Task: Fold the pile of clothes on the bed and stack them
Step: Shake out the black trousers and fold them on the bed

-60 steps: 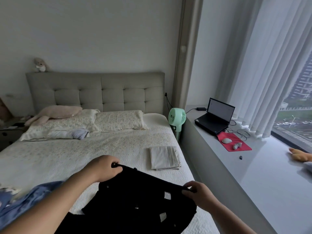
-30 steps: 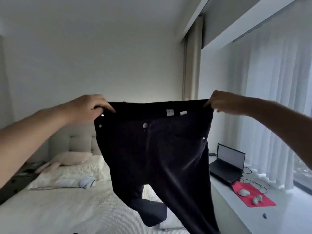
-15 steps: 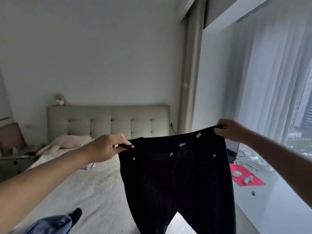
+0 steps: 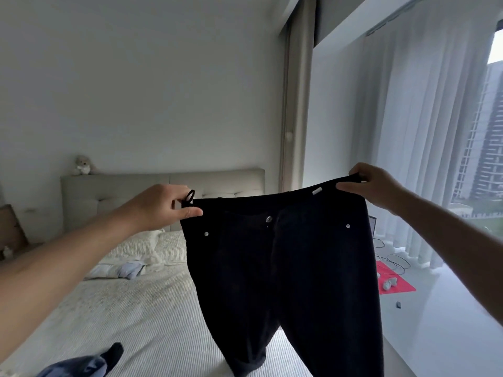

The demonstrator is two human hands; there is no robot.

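Observation:
A pair of black trousers (image 4: 285, 268) hangs in the air over the bed (image 4: 136, 317), waistband up, front with button facing me. My left hand (image 4: 163, 208) pinches the waistband's left corner by a belt loop. My right hand (image 4: 373, 186) grips the waistband's right corner. The legs hang down and their ends run out of the frame's bottom edge. A blue garment (image 4: 79, 365) with a dark piece on it lies at the bed's near left corner.
Pillows (image 4: 141, 248) and a pale blue cloth (image 4: 130, 269) lie by the padded headboard (image 4: 163, 186). A window ledge (image 4: 435, 322) on the right carries a red mat (image 4: 394, 278) with small items and cables. White curtains (image 4: 408, 131) hang beyond.
The trousers were lifted off the bed and spread by the waistband, first high, then lowered a little. My view has dropped, and the held waistband sits wider apart.

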